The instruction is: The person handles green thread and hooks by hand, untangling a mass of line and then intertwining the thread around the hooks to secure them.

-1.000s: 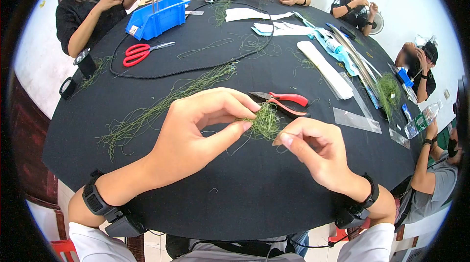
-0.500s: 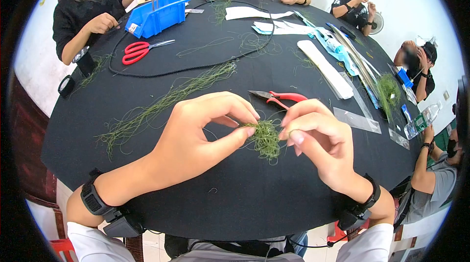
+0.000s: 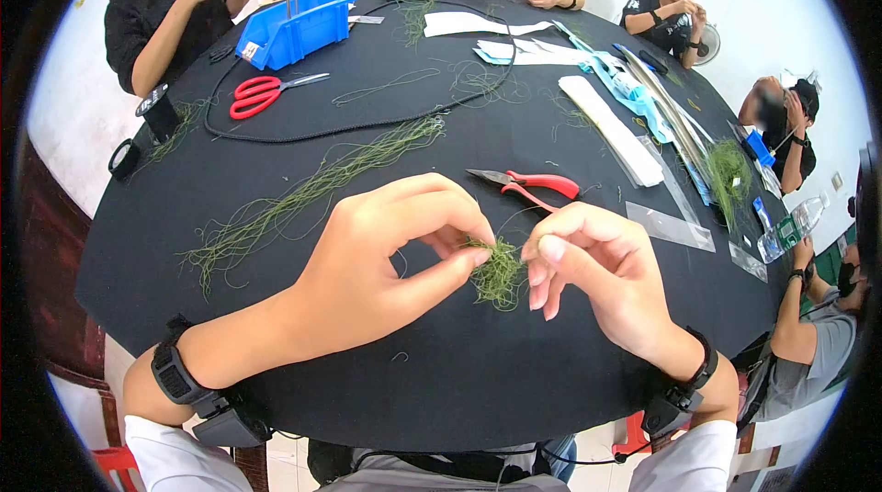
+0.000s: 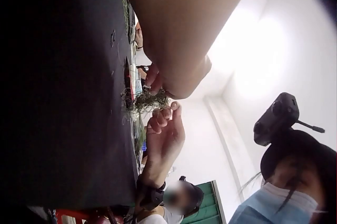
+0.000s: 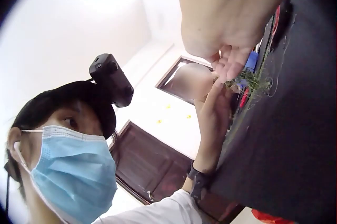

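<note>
A tangle of green thread (image 3: 497, 279) hangs between the two hands, lifted off the black worktop (image 3: 367, 395), probably so that it can be worked from both sides. The left hand (image 3: 381, 258) has its grip closed at the tips, thumb and forefinger pinching the tangle's upper left edge, most likely to anchor it and leave the rest loose. The right hand's (image 3: 602, 276) grip is also closed at the tips, thumb against bent forefinger at the tangle's right side; it seems to pinch a single strand, too fine to follow clearly. Its remaining fingers curl below.

The left hand arches, back upward; the right turns its thumb side up. Both forearms slant inward, fingertips nearly meeting.

Just beyond lie red-handled pliers (image 3: 551, 182), within easy reach; leftward, a long bundle of thread (image 3: 312, 203) is spread lengthwise, presumably against knotting.
</note>
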Demonstrator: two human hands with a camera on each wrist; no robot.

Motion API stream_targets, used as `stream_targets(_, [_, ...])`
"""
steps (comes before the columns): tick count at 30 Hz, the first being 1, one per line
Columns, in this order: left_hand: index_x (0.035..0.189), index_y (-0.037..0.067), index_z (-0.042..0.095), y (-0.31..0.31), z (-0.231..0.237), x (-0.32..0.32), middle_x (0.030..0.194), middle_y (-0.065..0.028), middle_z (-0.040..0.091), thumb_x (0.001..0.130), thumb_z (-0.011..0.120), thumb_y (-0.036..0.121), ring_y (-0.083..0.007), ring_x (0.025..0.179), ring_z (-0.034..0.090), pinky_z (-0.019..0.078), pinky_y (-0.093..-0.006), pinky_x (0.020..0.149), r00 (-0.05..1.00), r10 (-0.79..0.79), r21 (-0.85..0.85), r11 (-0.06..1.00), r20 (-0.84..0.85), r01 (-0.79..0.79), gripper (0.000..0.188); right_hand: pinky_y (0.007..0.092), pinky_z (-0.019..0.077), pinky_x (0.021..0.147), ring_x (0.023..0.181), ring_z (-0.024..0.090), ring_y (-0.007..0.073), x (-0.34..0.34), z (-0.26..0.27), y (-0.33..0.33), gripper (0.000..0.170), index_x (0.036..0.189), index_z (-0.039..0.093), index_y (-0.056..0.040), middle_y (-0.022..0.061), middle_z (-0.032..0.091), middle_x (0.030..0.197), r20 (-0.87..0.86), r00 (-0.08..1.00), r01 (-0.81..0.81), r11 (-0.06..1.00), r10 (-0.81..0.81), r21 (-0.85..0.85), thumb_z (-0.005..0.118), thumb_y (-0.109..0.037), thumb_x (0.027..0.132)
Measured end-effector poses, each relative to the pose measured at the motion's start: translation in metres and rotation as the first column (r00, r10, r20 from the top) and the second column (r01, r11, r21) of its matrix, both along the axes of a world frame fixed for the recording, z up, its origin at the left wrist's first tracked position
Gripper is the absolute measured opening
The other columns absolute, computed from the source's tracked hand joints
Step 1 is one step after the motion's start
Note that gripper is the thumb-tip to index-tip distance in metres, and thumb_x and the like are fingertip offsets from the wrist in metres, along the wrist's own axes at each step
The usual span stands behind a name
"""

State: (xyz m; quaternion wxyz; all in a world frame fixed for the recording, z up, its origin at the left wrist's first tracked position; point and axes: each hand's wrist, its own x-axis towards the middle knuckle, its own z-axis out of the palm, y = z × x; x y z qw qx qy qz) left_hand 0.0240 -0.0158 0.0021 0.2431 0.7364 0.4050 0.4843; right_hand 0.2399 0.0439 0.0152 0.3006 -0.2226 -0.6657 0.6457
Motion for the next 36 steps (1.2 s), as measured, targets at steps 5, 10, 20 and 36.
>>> stream_targets(5, [0.088,-0.001,0.065,0.001,-0.001,0.001,0.093,-0.0118,0.065,0.076,0.066,-0.007,-0.0167,0.081,0.065,0.0530,-0.0265,0.069,1.000,0.005,0.085,0.996,-0.020,-0.003,0.014,0.0216,0.0522,0.057,0.068,0.064,0.0102,-0.002,0.000,-0.008,0.015,0.103,0.065,0.0009,0.0057,0.065,0.081,0.063,0.992,0.107,0.991,-0.112,0.075,0.057,-0.006,0.093])
stream_targets(10, [0.086,0.001,0.066,0.002,-0.001,0.001,0.091,-0.0110,0.066,0.073,0.068,-0.007,-0.0199,0.080,0.066,0.0522,-0.0283,0.069,0.996,0.033,0.194,0.981,-0.087,-0.016,0.016,0.0221,0.0554,0.061,0.071,0.067,0.0107,-0.004,-0.006,-0.015,0.013,0.101,0.067,0.0019,0.0078,0.068,0.083,0.099,0.974,0.182,0.962,-0.205,0.203,0.061,0.000,0.089])
stream_targets(20, [0.086,0.001,0.066,0.003,-0.005,0.004,0.089,-0.0104,0.065,0.072,0.071,-0.006,-0.0198,0.079,0.066,0.0521,-0.0286,0.067,0.989,0.044,0.239,0.971,-0.141,-0.009,0.016,0.0233,0.0546,0.056,0.067,0.068,0.0129,-0.007,-0.009,-0.012,0.013,0.097,0.066,0.0041,0.0099,0.069,0.081,0.202,0.958,0.090,0.879,-0.205,0.467,0.065,0.001,0.084])
stream_targets(36, [0.085,0.001,0.063,0.001,-0.001,0.004,0.088,-0.0108,0.064,0.073,0.067,-0.004,-0.0200,0.076,0.064,0.0516,-0.0278,0.068,0.988,0.059,0.210,0.977,-0.145,-0.028,0.014,0.0270,0.0520,0.055,0.063,0.066,0.0178,-0.005,-0.015,-0.008,0.012,0.092,0.065,0.0013,0.0109,0.066,0.079,0.098,0.937,0.186,0.718,-0.335,0.670,0.067,0.002,0.081])
